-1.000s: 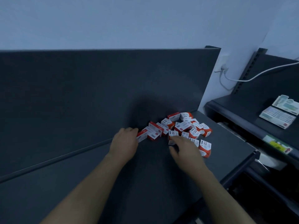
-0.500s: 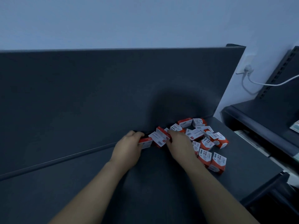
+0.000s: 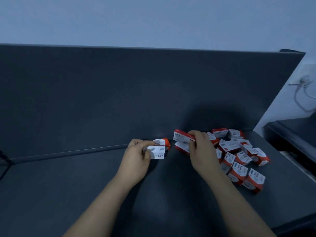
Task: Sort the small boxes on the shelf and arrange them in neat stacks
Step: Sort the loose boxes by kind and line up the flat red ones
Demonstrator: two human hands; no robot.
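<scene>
Now the left hand [image 3: 136,156] is pinching a small white box printed "24/6" [image 3: 158,152] between thumb and curled fingers, holding it near the back edge of the dark shelf [image 3: 85,185]. A second box with a red end [image 3: 163,142] is sitting just behind and touching the first one, against the fingertips; whether the hand is gripping it too is hard to tell.

Just to the right, the right hand [image 3: 201,151] is gripping a red-and-white box [image 3: 183,136], with the fingers curling over its top and its long side facing left. Another box [image 3: 181,148] is lying directly under it, partly hidden by the hand, and it is not clear whether the two are touching.

The heap of small boxes [image 3: 239,156] is lying farther right on the shelf, jumbled at many angles, some tilting, some resting on others, running from the back panel [image 3: 119,91] toward the near right. Both forearms are reaching in from the near edge.

Behind the shelf a pale wall [image 3: 153,19] is rising, and at the far right a plug [image 3: 304,81] with a white cable [image 3: 299,100] is hanging above a neighbouring shelf [image 3: 290,134].
</scene>
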